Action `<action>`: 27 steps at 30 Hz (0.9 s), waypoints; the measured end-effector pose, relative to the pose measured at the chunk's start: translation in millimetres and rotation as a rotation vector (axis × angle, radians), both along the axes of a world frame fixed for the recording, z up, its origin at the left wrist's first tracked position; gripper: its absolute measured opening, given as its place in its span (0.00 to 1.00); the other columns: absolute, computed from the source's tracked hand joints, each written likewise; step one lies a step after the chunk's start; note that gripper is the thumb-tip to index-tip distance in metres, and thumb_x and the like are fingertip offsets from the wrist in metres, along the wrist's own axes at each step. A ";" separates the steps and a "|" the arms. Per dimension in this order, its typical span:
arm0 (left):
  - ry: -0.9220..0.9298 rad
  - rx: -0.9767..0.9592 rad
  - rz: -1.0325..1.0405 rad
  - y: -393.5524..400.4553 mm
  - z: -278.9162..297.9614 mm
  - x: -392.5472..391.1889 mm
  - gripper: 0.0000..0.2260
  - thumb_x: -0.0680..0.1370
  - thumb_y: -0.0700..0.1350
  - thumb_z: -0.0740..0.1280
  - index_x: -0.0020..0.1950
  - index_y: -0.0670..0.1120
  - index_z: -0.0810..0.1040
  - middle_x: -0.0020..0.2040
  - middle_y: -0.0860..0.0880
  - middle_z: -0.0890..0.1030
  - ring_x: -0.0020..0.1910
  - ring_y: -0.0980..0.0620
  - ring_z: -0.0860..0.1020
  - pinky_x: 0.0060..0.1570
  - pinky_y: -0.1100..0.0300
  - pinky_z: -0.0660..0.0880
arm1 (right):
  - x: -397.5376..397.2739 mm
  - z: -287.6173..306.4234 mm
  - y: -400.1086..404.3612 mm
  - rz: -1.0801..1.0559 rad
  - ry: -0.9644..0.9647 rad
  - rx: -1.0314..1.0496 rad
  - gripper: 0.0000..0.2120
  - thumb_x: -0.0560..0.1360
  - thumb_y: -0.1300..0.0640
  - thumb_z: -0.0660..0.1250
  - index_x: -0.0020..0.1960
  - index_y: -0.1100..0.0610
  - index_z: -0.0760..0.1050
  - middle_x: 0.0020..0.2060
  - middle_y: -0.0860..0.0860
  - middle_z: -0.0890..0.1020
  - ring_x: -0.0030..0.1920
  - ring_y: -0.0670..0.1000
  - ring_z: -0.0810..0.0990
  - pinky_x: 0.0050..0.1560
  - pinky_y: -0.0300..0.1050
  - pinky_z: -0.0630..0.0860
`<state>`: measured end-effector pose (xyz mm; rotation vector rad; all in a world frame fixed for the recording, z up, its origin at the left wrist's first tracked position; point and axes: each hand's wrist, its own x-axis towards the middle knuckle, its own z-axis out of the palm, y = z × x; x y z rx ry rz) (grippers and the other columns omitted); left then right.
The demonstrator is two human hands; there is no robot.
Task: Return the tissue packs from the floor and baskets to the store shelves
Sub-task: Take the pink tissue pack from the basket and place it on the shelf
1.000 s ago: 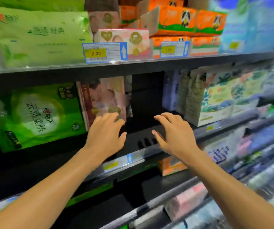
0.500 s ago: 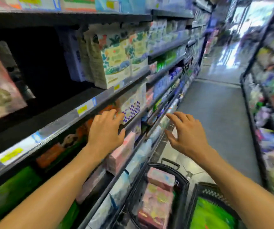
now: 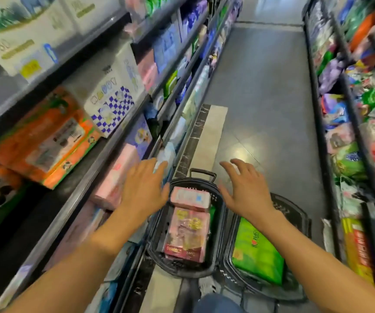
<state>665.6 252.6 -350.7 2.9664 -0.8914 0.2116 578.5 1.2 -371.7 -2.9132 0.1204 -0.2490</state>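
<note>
Two black baskets stand on the aisle floor below me. The left basket [image 3: 158, 227] holds a large pink tissue pack [image 3: 187, 233] and a smaller pink pack [image 3: 191, 198] at its far end. The right basket [image 3: 295, 213] holds a green tissue pack [image 3: 255, 253]. My left hand [image 3: 145, 186] hovers open over the left rim of the left basket, beside the lower shelves. My right hand [image 3: 244, 188] hovers open between the two baskets, fingers spread. Neither hand holds anything.
Store shelves [image 3: 105, 141] on the left carry orange, checkered white and pink tissue packs. A second rack [image 3: 351, 132] of packaged goods runs along the right. The grey tiled aisle floor [image 3: 263, 98] stretches ahead between them.
My view has swung from the shelf down and right to the aisle floor. Both empty hands have dropped from the shelf edge to just above the baskets.
</note>
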 end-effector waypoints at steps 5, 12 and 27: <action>0.222 0.065 0.004 -21.9 -92.3 12.4 0.24 0.71 0.52 0.67 0.65 0.43 0.78 0.54 0.41 0.80 0.52 0.38 0.79 0.48 0.46 0.75 | 26.4 -90.3 -4.6 0.017 0.198 0.072 0.28 0.72 0.44 0.68 0.69 0.53 0.70 0.61 0.57 0.77 0.58 0.62 0.77 0.49 0.55 0.77; 0.414 0.169 -0.026 -23.1 -253.8 55.6 0.25 0.70 0.54 0.69 0.62 0.42 0.79 0.49 0.42 0.80 0.45 0.39 0.79 0.41 0.47 0.76 | 35.5 -244.5 0.5 -0.121 0.437 0.215 0.29 0.75 0.38 0.60 0.71 0.51 0.68 0.61 0.54 0.76 0.57 0.60 0.78 0.51 0.55 0.79; 0.916 -0.016 0.469 14.6 -556.1 4.3 0.44 0.74 0.65 0.69 0.81 0.47 0.52 0.75 0.43 0.64 0.71 0.39 0.66 0.65 0.42 0.72 | 16.5 -544.7 79.6 -0.711 0.784 0.913 0.49 0.76 0.46 0.72 0.81 0.54 0.40 0.77 0.57 0.57 0.75 0.57 0.63 0.69 0.51 0.65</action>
